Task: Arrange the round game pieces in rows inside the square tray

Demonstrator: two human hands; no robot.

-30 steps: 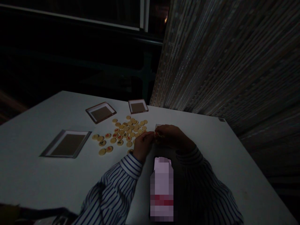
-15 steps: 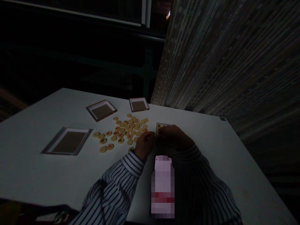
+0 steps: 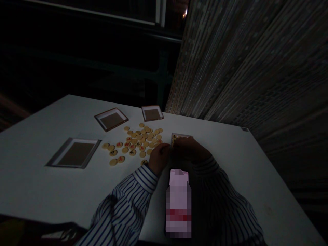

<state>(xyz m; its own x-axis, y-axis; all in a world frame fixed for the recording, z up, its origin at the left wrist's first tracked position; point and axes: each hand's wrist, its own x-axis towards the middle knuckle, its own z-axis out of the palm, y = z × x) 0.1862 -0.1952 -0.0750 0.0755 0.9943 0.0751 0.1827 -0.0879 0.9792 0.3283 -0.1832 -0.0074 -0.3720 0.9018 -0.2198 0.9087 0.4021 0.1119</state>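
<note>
Round wooden xiangqi pieces, some with red or black characters, lie scattered on the white table. To their right is a small shallow box with several pieces in it, partly covered by my hands. My left hand is closed at the box's left side, fingertips near its edge. What those fingers hold, if anything, is hidden. My right hand reaches over the box with its fingers curled down into it. The dark hides what lies between them.
Three shallow trays, a left one, a middle one and a far one, lie around the pieces. A lit phone with a blurred screen lies between my forearms. A strand curtain hangs beyond the table's far right edge.
My right hand has shifted slightly over the box, its fingers dipping lower. The left hand stays at the box's side. The scattered pieces look the same.
</note>
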